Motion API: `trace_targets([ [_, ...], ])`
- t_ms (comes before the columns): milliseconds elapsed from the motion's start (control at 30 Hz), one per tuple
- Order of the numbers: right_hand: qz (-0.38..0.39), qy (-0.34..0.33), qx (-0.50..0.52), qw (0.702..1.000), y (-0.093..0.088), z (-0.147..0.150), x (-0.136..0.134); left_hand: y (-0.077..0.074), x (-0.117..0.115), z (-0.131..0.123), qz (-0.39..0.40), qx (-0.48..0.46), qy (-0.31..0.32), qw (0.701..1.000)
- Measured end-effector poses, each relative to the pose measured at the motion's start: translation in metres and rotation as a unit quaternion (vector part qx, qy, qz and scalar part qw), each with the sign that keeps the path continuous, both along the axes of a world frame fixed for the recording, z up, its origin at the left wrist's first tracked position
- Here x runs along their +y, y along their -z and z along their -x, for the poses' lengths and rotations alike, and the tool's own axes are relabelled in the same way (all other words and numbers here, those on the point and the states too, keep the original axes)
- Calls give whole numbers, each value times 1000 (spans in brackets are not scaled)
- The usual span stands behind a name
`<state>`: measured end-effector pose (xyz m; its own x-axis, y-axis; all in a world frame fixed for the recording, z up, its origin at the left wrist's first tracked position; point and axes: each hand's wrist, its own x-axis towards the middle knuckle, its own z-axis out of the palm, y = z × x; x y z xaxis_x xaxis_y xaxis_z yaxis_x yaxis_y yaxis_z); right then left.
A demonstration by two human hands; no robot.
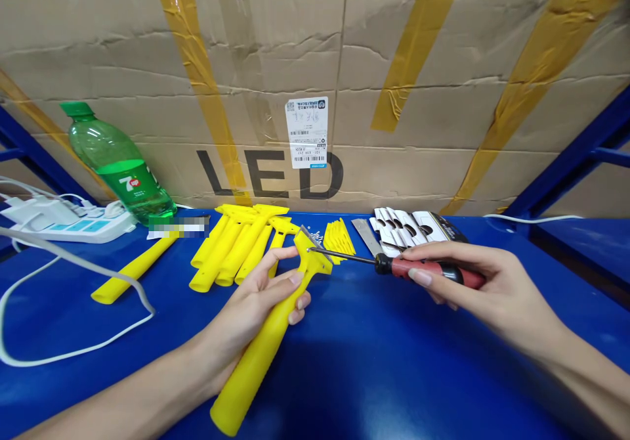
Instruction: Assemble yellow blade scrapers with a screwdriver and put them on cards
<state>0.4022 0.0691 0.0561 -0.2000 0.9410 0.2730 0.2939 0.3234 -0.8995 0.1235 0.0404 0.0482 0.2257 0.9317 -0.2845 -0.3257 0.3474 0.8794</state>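
Observation:
My left hand [275, 289] is wrapped around the neck of a yellow scraper [256, 361], tilted with its head up and away from me. A strip of metal blade shows along the head's far edge. In my right hand [472, 276] is a screwdriver [433, 270] with a red and black handle, gripped between thumb and fingers. Its shaft points left, and the tip meets the scraper's head near a small screw or hole. Just behind lie several yellow scraper handles [241, 243] in a pile, several small yellow plastic pieces [338, 240] and a few tiny metal screws [315, 236].
A metal blade [367, 235] lies beside white and black cards [403, 226]. At left are another yellow scraper [138, 266], a green soda bottle [118, 164], a power strip [88, 223] and a looping white cable [79, 354]. A large cardboard box [413, 171] walls off the back of the blue table [374, 361].

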Motion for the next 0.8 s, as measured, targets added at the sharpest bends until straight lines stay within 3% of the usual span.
trace_targets([
  [167,-146,-25,-45,988,4,-2,0,-4,2,-1,11,-11,-6,1000],
  [300,-269,-42,-120,955,7,-3,2,-7,4,-2,29,-34,-25,999],
  [433,-315,-50,-146,936,7,0,-1,-2,4,0,20,-43,-36,998],
  [533,-257,-29,-133,957,4,-1,-3,1,3,3,2,-19,-39,999],
  [700,-49,-50,-63,996,-3,-11,-1,-5,1,2,-2,13,-65,998],
  [800,-12,-28,-12,999,-2,-11,1,-6,-2,-1,-6,21,-78,997],
])
